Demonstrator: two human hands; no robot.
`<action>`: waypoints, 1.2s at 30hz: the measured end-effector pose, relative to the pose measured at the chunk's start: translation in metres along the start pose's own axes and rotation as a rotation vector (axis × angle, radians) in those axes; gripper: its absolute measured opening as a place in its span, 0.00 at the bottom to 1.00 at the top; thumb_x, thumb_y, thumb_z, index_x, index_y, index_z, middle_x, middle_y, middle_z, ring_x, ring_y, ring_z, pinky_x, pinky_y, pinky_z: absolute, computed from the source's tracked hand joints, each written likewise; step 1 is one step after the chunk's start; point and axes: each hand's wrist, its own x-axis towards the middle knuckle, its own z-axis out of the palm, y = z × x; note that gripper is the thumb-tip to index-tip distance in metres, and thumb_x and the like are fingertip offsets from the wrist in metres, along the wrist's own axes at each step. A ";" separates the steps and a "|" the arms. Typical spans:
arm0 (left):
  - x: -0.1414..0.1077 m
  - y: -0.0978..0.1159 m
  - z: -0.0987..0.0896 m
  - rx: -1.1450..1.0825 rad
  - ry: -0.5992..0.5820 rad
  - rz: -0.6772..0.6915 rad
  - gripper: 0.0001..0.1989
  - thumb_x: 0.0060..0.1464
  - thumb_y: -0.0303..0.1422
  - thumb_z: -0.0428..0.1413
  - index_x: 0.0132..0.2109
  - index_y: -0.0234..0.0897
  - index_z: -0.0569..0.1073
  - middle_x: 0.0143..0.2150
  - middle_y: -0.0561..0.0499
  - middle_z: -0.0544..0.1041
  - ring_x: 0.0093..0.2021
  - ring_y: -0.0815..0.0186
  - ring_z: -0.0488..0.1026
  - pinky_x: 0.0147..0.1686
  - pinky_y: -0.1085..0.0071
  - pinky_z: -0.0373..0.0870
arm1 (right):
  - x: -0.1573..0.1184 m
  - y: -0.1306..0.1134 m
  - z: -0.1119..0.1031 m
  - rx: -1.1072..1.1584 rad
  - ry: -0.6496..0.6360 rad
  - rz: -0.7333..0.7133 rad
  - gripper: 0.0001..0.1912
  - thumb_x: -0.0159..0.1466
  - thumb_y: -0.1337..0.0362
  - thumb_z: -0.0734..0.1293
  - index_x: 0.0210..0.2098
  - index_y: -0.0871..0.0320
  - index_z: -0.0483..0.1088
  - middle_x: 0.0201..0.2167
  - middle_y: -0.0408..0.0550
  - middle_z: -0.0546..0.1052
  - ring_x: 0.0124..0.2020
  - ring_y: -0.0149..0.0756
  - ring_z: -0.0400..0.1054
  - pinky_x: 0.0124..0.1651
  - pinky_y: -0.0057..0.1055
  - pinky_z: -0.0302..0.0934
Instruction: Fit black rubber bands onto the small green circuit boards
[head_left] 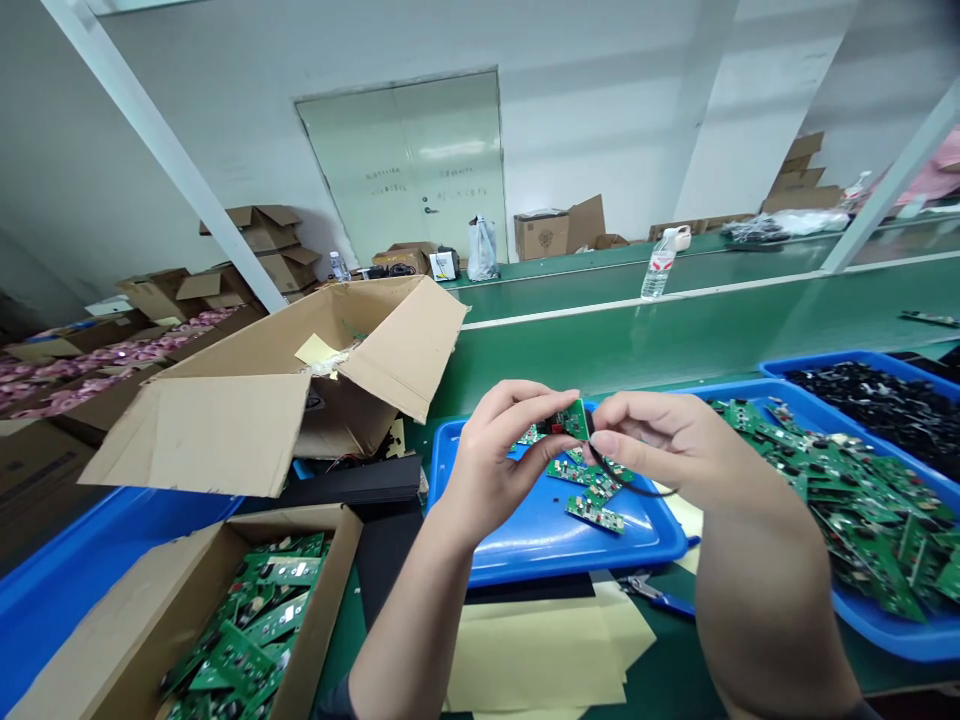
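Above the blue tray [495,560], my left hand [499,460] pinches a small green circuit board [576,420] between thumb and fingers. A red component shows on the board beside the fingertips. My right hand [652,440] is closed in a pinch at the board's right edge, where something small and dark sits; the fingers largely hide it. From there a thin black cord [626,485] curves down under the right hand; where it ends I cannot tell. Several loose circuit boards [595,514] lie in the tray below both hands.
To the right, one blue tray holds heaped circuit boards [862,500] and another black parts [877,400]. Blue-handled cutters [660,595] and yellow paper sheets [536,650] lie in front. At left stand a box of boards [330,560] and an open carton [217,430]. A bottle [660,265] stands behind.
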 end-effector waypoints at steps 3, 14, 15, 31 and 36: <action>0.001 0.000 -0.001 0.007 0.003 0.002 0.16 0.57 0.26 0.60 0.52 0.28 0.71 0.44 0.46 0.71 0.46 0.74 0.69 0.47 0.79 0.69 | 0.002 -0.002 0.000 -0.047 0.011 -0.088 0.07 0.64 0.67 0.66 0.31 0.64 0.69 0.26 0.44 0.72 0.26 0.18 0.65 0.30 0.09 0.60; 0.001 -0.001 -0.002 0.001 0.019 0.016 0.16 0.57 0.27 0.59 0.51 0.27 0.72 0.43 0.46 0.71 0.45 0.76 0.69 0.47 0.83 0.67 | 0.003 0.000 0.003 0.042 -0.013 -0.037 0.09 0.64 0.66 0.66 0.31 0.66 0.66 0.23 0.44 0.67 0.23 0.18 0.59 0.26 0.11 0.57; 0.001 0.000 -0.003 -0.008 0.018 0.013 0.16 0.57 0.28 0.59 0.51 0.27 0.72 0.42 0.46 0.71 0.45 0.76 0.69 0.47 0.83 0.67 | 0.003 0.001 0.003 0.043 -0.020 -0.043 0.09 0.64 0.66 0.66 0.31 0.66 0.66 0.24 0.45 0.67 0.24 0.18 0.59 0.26 0.11 0.57; 0.001 0.010 -0.009 -0.297 -0.093 -0.312 0.14 0.55 0.27 0.61 0.49 0.32 0.73 0.41 0.49 0.72 0.41 0.73 0.73 0.40 0.77 0.76 | 0.010 0.008 0.016 0.093 0.058 -0.064 0.08 0.62 0.65 0.64 0.29 0.64 0.66 0.24 0.46 0.66 0.25 0.24 0.57 0.26 0.20 0.55; 0.000 0.011 -0.011 -0.281 -0.084 -0.307 0.15 0.54 0.26 0.61 0.49 0.37 0.72 0.40 0.52 0.71 0.41 0.73 0.73 0.40 0.75 0.77 | 0.011 0.010 0.023 0.173 0.096 -0.179 0.05 0.62 0.69 0.63 0.29 0.62 0.64 0.25 0.42 0.65 0.27 0.21 0.58 0.30 0.16 0.57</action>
